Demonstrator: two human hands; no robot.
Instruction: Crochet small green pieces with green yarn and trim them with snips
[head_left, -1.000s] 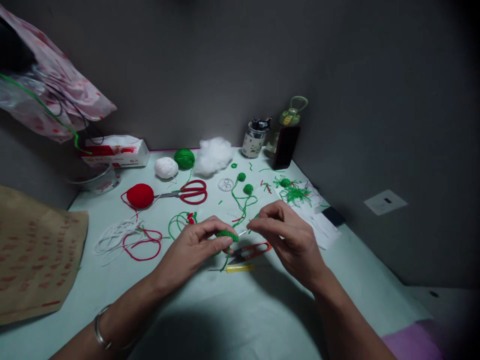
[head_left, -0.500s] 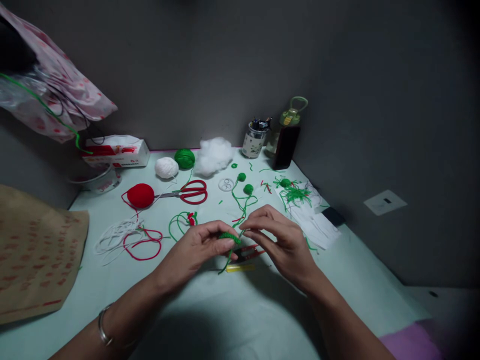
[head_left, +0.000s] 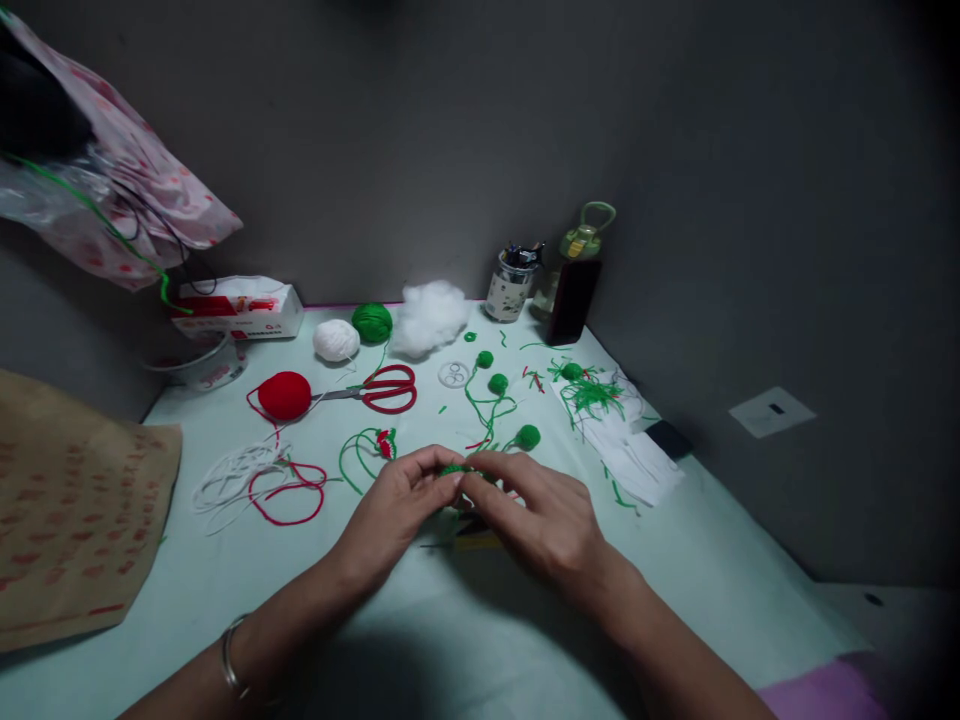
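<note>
My left hand (head_left: 394,510) pinches a small green crocheted piece (head_left: 452,469) over the middle of the pale green table (head_left: 187,570). My right hand (head_left: 536,515) meets it from the right, fingertips pressed onto the same piece; any needle in them is hidden. Beneath the hands lie a small orange snipper and a yellow tool (head_left: 480,541), mostly covered. A small green ball (head_left: 528,437) with a yarn tail sits just beyond my right hand.
Behind the hands lie red scissors (head_left: 382,388), a red yarn ball (head_left: 284,395), white (head_left: 335,340) and green (head_left: 372,322) yarn balls, white stuffing (head_left: 429,316), a pen jar (head_left: 511,285), a bottle (head_left: 576,270), green yarn scraps on paper (head_left: 600,400), and loose white and red cord (head_left: 255,480). A brown bag (head_left: 67,520) lies left.
My right hand moved left, closing the gap, and now touches the green piece held by my left hand. The snipper is now mostly covered, and the small green ball has come into sight.
</note>
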